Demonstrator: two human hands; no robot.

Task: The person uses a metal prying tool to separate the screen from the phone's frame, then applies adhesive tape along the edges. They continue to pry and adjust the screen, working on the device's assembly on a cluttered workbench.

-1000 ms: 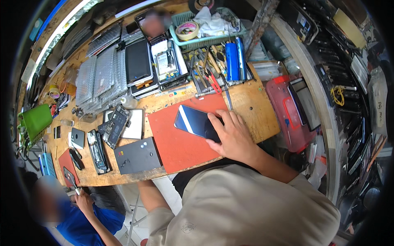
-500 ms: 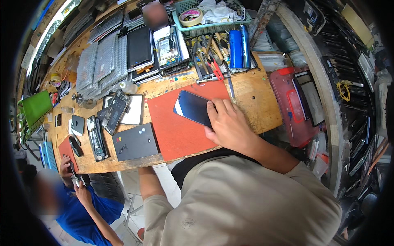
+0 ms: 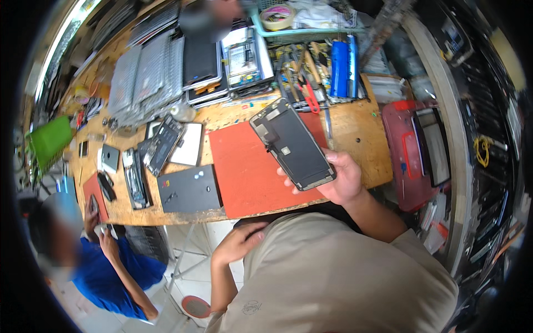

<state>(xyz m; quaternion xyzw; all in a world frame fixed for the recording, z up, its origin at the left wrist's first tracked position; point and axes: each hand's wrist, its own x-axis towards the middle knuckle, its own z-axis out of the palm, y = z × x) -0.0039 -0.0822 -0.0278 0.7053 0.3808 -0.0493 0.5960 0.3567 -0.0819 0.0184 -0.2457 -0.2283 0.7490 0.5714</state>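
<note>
The right hand (image 3: pixel 345 180) had thumb and fingers clamped on the lower end of a phone display panel (image 3: pixel 291 145), component side up, above the red mat (image 3: pixel 239 183) at the worktop's (image 3: pixel 363 130) front edge. The left hand (image 3: pixel 240 243) lay loose-fingered against the beige shirt (image 3: pixel 333 266).

In the middle of the frame, a mat (image 3: pixel 244 177) lies on the table (image 3: pixel 363 133). The right hand (image 3: pixel 345 176) has a phone part (image 3: pixel 297 150) over the mat. The left hand (image 3: pixel 240 243) is lower, before the table. A box (image 3: pixel 189 191) is just left of the mat. Behind the mat, at the top, are tools (image 3: pixel 312 71), then a basket (image 3: pixel 311 36) with tape (image 3: pixel 277 25) in it. Right of the table is a case (image 3: pixel 404 186).
</note>
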